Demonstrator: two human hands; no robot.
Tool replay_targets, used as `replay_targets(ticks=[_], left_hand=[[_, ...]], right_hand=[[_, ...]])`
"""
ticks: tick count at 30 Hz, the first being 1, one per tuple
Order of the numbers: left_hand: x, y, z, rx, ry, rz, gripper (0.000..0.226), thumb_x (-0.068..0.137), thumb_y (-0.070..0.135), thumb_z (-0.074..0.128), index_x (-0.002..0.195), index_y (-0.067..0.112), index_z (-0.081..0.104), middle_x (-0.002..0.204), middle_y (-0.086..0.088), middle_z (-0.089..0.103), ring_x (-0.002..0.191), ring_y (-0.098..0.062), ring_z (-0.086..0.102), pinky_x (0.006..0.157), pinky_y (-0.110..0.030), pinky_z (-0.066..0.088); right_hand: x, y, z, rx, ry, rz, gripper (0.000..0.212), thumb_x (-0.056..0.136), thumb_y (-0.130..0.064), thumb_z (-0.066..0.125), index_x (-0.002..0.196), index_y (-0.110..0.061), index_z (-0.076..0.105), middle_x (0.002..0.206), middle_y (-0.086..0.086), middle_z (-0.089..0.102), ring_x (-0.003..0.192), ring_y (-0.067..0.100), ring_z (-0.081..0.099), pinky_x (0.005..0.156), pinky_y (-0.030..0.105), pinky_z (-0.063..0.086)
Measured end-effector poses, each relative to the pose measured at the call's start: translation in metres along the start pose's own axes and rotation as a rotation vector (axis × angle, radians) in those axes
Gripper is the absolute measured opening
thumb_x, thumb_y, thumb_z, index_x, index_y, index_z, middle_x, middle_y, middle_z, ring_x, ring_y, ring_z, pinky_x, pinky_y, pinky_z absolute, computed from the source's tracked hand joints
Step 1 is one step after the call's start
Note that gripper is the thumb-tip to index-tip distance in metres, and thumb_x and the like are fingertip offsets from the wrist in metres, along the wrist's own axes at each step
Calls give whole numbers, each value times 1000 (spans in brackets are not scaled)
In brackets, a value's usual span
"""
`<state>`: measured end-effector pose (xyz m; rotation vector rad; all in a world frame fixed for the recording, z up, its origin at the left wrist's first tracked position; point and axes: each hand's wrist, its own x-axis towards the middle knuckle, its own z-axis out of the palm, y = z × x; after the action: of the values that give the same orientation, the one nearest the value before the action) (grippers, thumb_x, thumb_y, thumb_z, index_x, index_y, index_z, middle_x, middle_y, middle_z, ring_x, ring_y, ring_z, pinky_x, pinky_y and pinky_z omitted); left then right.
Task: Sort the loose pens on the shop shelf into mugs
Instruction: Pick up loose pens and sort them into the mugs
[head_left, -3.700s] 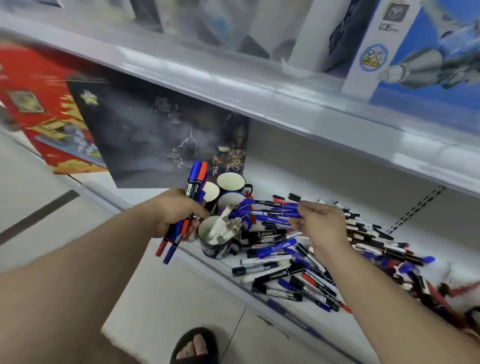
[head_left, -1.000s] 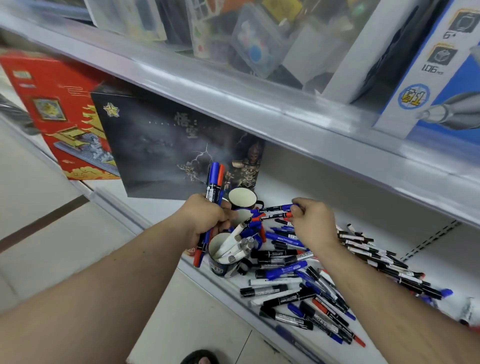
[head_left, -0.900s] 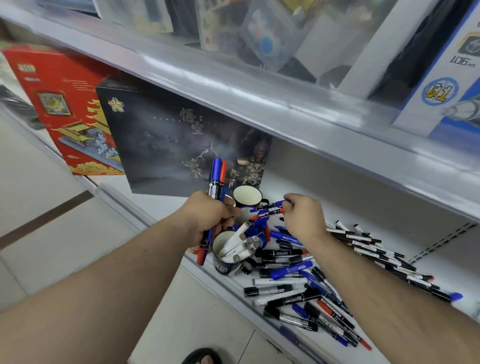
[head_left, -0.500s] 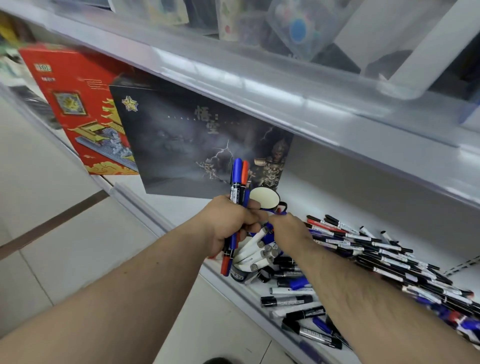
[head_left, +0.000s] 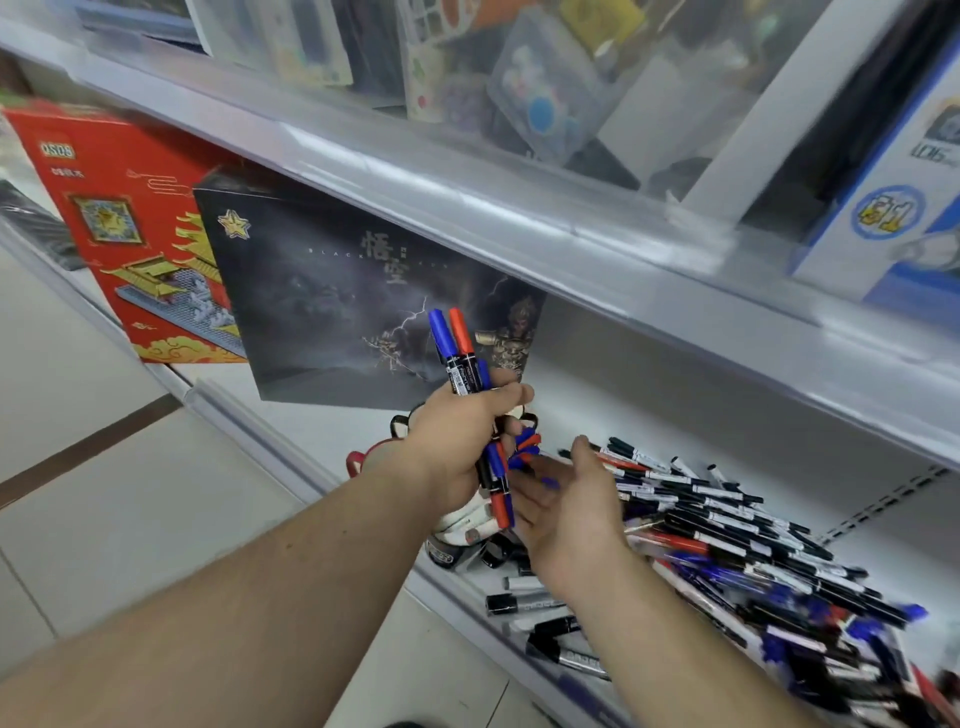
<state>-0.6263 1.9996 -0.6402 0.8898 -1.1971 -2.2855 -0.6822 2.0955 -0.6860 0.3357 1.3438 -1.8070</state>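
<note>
My left hand (head_left: 460, 441) grips an upright bundle of blue and red capped pens (head_left: 460, 353) above the mugs. My right hand (head_left: 566, 499) is just right of it, palm up with fingers spread and relaxed, holding nothing. Beneath both hands a dark mug (head_left: 449, 545) full of white markers stands at the shelf's front edge; other mugs behind my left hand are mostly hidden. A large heap of loose pens (head_left: 737, 540) in black, blue and red covers the white shelf (head_left: 649, 410) to the right.
A dark boxed set (head_left: 332, 291) and a red boxed set (head_left: 119, 208) lean at the back left of the shelf. The upper shelf edge (head_left: 519, 208) overhangs closely, with boxes and packets on it. Tiled floor (head_left: 104, 493) lies left and below.
My right hand brought a few pens from the heap over to my left hand, passed them into the bundle and has opened, palm up. The view shifted left and closer.
</note>
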Motion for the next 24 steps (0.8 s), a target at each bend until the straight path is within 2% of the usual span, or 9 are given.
replay_targets(ticks=[3,5,9,12,15,16,17,21,24], left_hand=[[-9,-8,18,25,-23,25,11,94,5,60,102,12,59,81,-1,67,47,-9,51,46,-22,43],[-14,-16,28,55,-30,34,12,93,6,60,103,13,59,82,-3,68,47,-11,51,49,-25,44],[-26,-29,40,77,-148,-2,5,96,10,59,94,14,59,77,-2,66,51,-15,50,51,-27,45],[-30,-30,41,133,-222,-16,10,97,13,58,88,16,60,73,-1,63,49,-13,48,49,-26,43],[-32,-23,35,211,-336,-112,6,97,13,58,92,15,61,69,0,61,48,-12,42,46,-22,40],[-33,-22,33,226,-384,-161,3,95,14,59,96,13,61,68,0,60,47,-12,41,46,-22,39],[-33,-20,31,252,-438,-205,11,91,17,62,100,12,61,67,-1,59,47,-12,41,46,-22,39],[-33,-20,29,385,-594,-276,43,76,26,67,112,6,57,66,-1,56,46,-11,42,46,-23,41],[-32,-22,29,444,-679,-323,39,78,29,70,107,8,55,68,-1,55,47,-11,43,48,-24,42]], right_hand=[[-31,6,-1,225,-121,89,66,95,-66,38,121,-11,64,120,14,69,112,31,63,110,47,36],[-39,-1,-1,356,-136,67,66,94,-66,39,120,-11,65,119,7,70,116,28,62,112,45,35],[-60,-21,-4,399,-114,14,52,96,-61,42,82,-14,59,75,3,65,92,23,64,94,35,46],[-71,-26,-15,195,-84,-101,48,101,-52,40,95,-12,65,66,3,65,76,19,61,79,34,47],[-73,-34,-35,-203,76,-370,27,100,-40,50,115,-20,61,99,4,70,91,21,64,83,35,47],[-73,-40,-42,-336,126,-472,21,99,-36,54,117,-25,59,106,2,67,94,20,62,80,33,46],[-74,-47,-48,-445,142,-561,19,98,-33,56,117,-31,59,107,1,65,91,18,61,77,31,45],[-77,-72,-59,-692,64,-711,15,97,-34,58,107,-46,57,102,-1,68,69,12,56,68,34,46],[-78,-81,-60,-794,27,-747,21,95,-41,59,116,-42,56,99,-4,68,59,7,57,63,29,45]])
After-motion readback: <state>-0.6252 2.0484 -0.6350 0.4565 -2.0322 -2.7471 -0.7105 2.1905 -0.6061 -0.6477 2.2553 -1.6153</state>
